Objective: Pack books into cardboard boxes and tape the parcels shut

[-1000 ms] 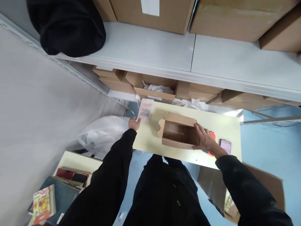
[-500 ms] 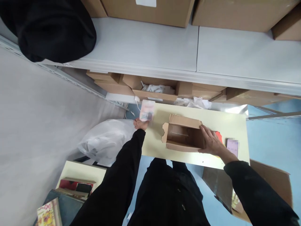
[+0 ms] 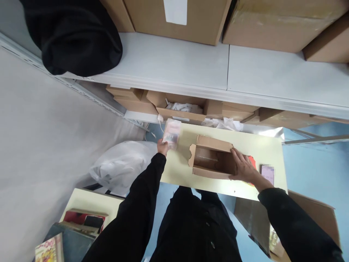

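Note:
My left hand [image 3: 163,147] is closed on the lower left edge of a flat, pale pink packet [image 3: 172,133] with a dark printed patch, at the table's left end. What the packet is exactly, I cannot tell. An open, empty-looking small cardboard box [image 3: 212,172] lies on the cream table [image 3: 185,153], its flaps spread out. My right hand [image 3: 244,168] grips the right end of this box, fingers at the far corner and thumb at the near one. Something red [image 3: 252,161] shows partly from behind that hand.
A phone [image 3: 267,174] lies at the table's right. Cardboard boxes [image 3: 180,29] fill the grey shelves [image 3: 174,62] ahead, beside a black cloth item [image 3: 79,40]. A white plastic bag [image 3: 122,163] stands at left, books [image 3: 51,247] below it, and a large open carton [image 3: 253,214] at lower right.
The view has tilted up slightly. My left thumb now shows on the pink packet's edge, and the packet has barely moved. My right hand stays on the cardboard box.

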The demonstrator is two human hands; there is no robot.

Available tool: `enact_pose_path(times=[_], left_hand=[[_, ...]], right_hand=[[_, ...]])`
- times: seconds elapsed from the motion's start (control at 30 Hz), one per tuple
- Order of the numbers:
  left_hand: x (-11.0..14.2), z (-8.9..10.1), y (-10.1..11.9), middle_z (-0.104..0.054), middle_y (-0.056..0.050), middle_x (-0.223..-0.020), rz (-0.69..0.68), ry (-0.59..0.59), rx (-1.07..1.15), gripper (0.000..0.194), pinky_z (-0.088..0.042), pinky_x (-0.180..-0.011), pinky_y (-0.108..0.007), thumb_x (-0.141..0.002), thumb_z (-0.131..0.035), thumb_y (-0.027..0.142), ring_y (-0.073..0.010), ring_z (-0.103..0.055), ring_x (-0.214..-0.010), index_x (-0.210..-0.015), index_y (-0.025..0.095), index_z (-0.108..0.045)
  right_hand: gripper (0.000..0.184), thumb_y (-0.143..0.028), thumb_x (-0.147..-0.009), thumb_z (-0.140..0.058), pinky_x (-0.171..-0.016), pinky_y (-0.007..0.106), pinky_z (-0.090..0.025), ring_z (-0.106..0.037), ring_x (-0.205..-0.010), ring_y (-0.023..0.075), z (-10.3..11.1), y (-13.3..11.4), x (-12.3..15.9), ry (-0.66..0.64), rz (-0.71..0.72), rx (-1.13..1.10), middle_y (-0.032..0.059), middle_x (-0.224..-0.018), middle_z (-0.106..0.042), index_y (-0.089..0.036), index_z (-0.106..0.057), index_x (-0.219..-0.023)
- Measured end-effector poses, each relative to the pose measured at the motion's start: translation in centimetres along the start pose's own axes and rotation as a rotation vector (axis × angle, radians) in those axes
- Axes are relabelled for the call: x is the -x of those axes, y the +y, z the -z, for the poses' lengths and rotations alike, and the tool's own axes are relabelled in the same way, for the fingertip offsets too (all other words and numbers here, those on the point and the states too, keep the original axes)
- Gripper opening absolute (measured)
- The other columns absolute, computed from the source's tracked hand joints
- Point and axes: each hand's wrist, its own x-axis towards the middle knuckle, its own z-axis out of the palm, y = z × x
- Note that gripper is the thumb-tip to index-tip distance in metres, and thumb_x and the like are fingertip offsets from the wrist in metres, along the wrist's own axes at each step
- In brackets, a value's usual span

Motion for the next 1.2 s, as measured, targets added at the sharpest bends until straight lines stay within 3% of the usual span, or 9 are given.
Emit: enact_pose_path(times=[0.13, 0.23, 0.4, 0.53, 0.63, 0.77, 0.97, 1.07, 1.2], left_hand=[[0.9, 1.2, 0.7, -0.057, 0.003, -0.068, 0.036, -0.043, 0.146, 0.033, -0.052, -0.056, -0.026, -0.063, -0.061, 0.017, -0.0094, -0.057, -0.056, -0.094, 0.018, -0.051], [1.7, 3.6, 2.8, -0.058, 0.004, -0.070, 0.009, -0.093, 0.224, 0.036, -0.052, -0.059, -0.026, -0.060, -0.064, 0.020, -0.0088, -0.057, -0.057, -0.092, 0.019, -0.050], [3.6, 8.5, 9.6, -0.059, 0.003, -0.073, -0.108, -0.230, 0.245, 0.040, -0.048, -0.055, -0.022, -0.055, -0.070, 0.023, -0.0096, -0.057, -0.059, -0.090, 0.019, -0.052], [6.3, 9.9, 16.1, -0.060, 0.002, -0.073, -0.313, -0.315, 0.035, 0.037, -0.045, -0.050, -0.021, -0.062, -0.067, 0.029, -0.0106, -0.054, -0.056, -0.096, 0.019, -0.056], [8.6, 8.4, 19.8, -0.061, 0.001, -0.074, -0.520, -0.331, -0.192, 0.030, -0.047, -0.054, -0.022, -0.069, -0.063, 0.029, -0.0107, -0.054, -0.056, -0.096, 0.018, -0.059], [11.3, 3.1, 21.6, -0.065, -0.001, -0.085, -0.754, -0.484, -0.429, 0.024, -0.050, -0.070, -0.024, -0.074, -0.058, 0.022, -0.0140, -0.061, -0.074, -0.097, 0.016, -0.062], [14.7, -5.3, 18.0, -0.067, -0.005, -0.099, -0.801, -0.670, -0.772, 0.029, -0.047, -0.086, -0.029, -0.078, -0.051, 0.011, -0.0190, -0.061, -0.090, -0.104, 0.016, -0.062], [15.7, -6.8, 15.5, -0.067, -0.005, -0.095, -0.768, -0.632, -0.922, 0.030, -0.046, -0.087, -0.031, -0.080, -0.048, 0.007, -0.0210, -0.061, -0.092, -0.104, 0.018, -0.063], [16.0, -6.6, 12.7, -0.066, -0.005, -0.094, -0.713, -0.639, -1.000, 0.034, -0.046, -0.087, -0.029, -0.080, -0.046, 0.004, -0.0199, -0.061, -0.092, -0.105, 0.020, -0.063]], right_hand=[[0.133, -0.057, -0.058, -0.072, -0.092, 0.051, -0.039, -0.040, -0.119, 0.0418, -0.1, -0.1, 0.0, 0.022, 0.020, -0.018, 0.0161, -0.155, -0.022, -0.019, 0.017, -0.149], [0.136, -0.057, -0.057, -0.073, -0.089, 0.051, -0.040, -0.043, -0.114, 0.0408, -0.2, -0.1, 0.0, 0.043, 0.027, -0.028, 0.0166, -0.155, -0.022, -0.020, 0.020, -0.149], [0.138, -0.057, -0.053, -0.075, -0.087, 0.050, -0.040, -0.046, -0.109, 0.0387, -0.2, -0.1, -0.5, 0.051, 0.034, -0.045, 0.0161, -0.154, -0.024, -0.024, 0.020, -0.148], [0.139, -0.058, -0.051, -0.076, -0.087, 0.050, -0.040, -0.045, -0.111, 0.0379, -0.2, -0.2, -0.7, 0.029, 0.033, -0.055, 0.0161, -0.154, -0.024, -0.027, 0.018, -0.149], [0.139, -0.060, -0.049, -0.077, -0.087, 0.051, -0.040, -0.043, -0.112, 0.0391, 0.0, -0.4, -0.6, 0.021, 0.029, -0.084, 0.0154, -0.154, -0.022, -0.028, 0.013, -0.150], [0.137, -0.061, -0.048, -0.078, -0.087, 0.052, -0.039, -0.042, -0.112, 0.0406, 0.4, -0.9, -0.4, 0.004, -0.002, -0.098, 0.0162, -0.155, -0.020, -0.028, 0.006, -0.151], [0.129, -0.061, -0.053, -0.078, -0.090, 0.053, -0.037, -0.039, -0.115, 0.0417, 0.4, -0.6, -0.5, -0.026, -0.010, -0.102, 0.0190, -0.152, -0.020, -0.024, -0.003, -0.152], [0.127, -0.061, -0.054, -0.078, -0.090, 0.053, -0.037, -0.040, -0.114, 0.0419, 0.2, -0.5, -0.5, -0.013, -0.007, -0.115, 0.0185, -0.151, -0.022, -0.024, -0.006, -0.151], [0.132, -0.062, -0.051, -0.078, -0.090, 0.054, -0.037, -0.040, -0.114, 0.0418, 0.0, -0.6, -0.4, 0.031, 0.016, -0.137, 0.0178, -0.154, -0.016, -0.025, -0.001, -0.152]])
